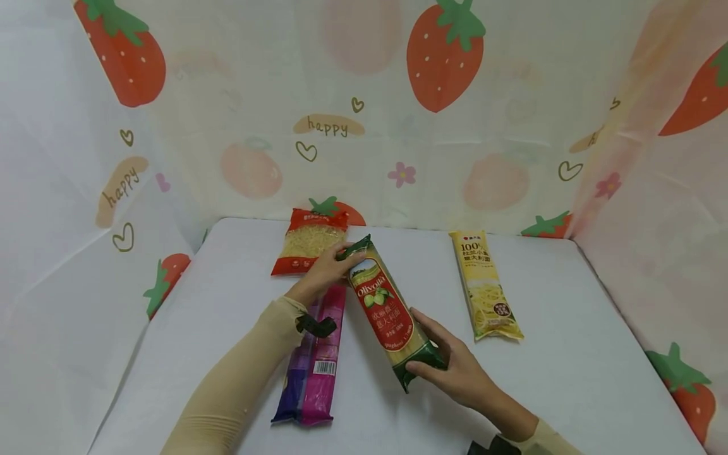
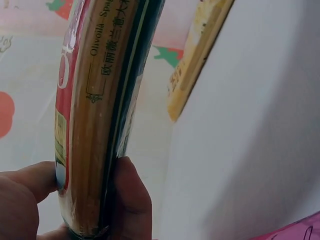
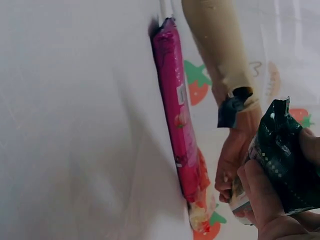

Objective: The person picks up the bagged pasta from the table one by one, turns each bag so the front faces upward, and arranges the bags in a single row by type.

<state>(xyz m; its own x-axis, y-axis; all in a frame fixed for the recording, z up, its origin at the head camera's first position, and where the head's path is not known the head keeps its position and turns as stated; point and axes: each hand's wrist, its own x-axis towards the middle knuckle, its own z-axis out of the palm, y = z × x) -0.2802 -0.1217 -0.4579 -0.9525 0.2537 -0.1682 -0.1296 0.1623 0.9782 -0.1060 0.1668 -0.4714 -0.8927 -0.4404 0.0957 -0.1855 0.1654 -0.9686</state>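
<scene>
Both hands hold a long packet of spaghetti (image 1: pixel 387 309) with a red Olivoila label and green ends, slanted above the table. My left hand (image 1: pixel 326 270) pinches its upper end, thumb on the label side; the left wrist view has fingers (image 2: pixel 132 192) on both sides of the packet (image 2: pixel 95 125). At the lower green end, my right hand (image 1: pixel 455 363) grips between thumb and fingers, as the right wrist view also shows on the green wrapper (image 3: pixel 285 155). Below the left forearm lies a pink and purple packet (image 1: pixel 324 379), partly covered by that arm.
A red-topped bag of short pasta (image 1: pixel 309 243) lies at the back, left of centre. On the right is a yellow pasta packet (image 1: pixel 483 284). The white table (image 1: pixel 569 354) is bordered by strawberry-printed cloth (image 1: pixel 398 145) at the back and sides.
</scene>
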